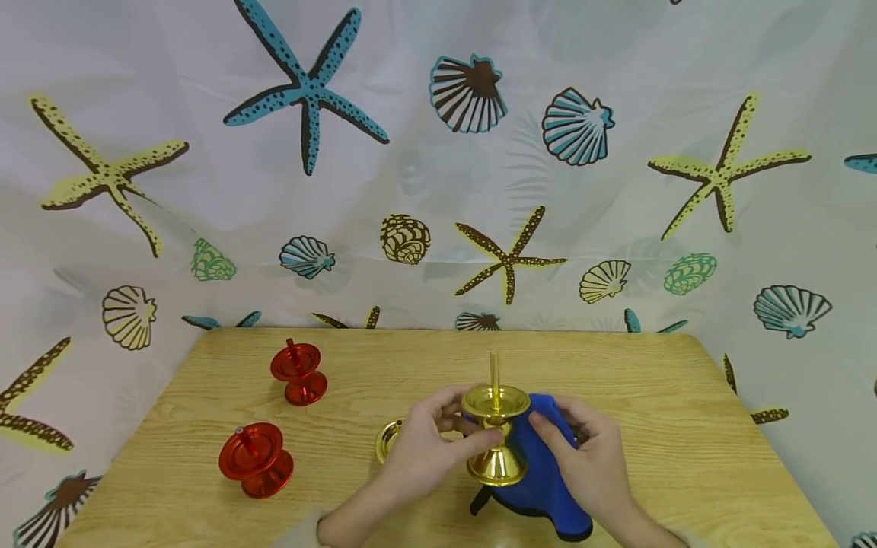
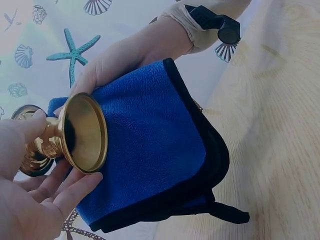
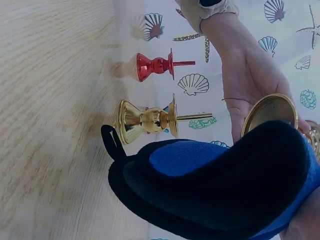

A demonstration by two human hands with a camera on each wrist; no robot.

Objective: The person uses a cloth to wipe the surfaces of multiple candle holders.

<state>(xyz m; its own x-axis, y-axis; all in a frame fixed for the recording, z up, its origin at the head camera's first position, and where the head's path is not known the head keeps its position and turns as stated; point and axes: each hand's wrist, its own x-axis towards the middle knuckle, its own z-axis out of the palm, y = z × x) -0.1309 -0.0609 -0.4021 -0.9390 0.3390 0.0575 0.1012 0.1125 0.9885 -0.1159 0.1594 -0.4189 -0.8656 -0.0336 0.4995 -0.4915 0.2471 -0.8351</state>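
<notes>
Left hand (image 1: 428, 443)'s got the gold holder (image 1: 500, 463) above the bench (image 1: 699, 449)'s near half, right hand (image 1: 594, 460) pinches blue cloth (image 1: 537, 476); probably slick, grab the waist (image 2: 51, 144).

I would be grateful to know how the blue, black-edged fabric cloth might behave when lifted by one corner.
The blue, black-edged fabric cloth would likely flop, since it bends and hangs from the right hand. Its fuzzy-looking surface suggests it probably would not slip easily.

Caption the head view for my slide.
Left hand holds a gold candlestick, right hand a blue cloth, above a wooden table.
</notes>
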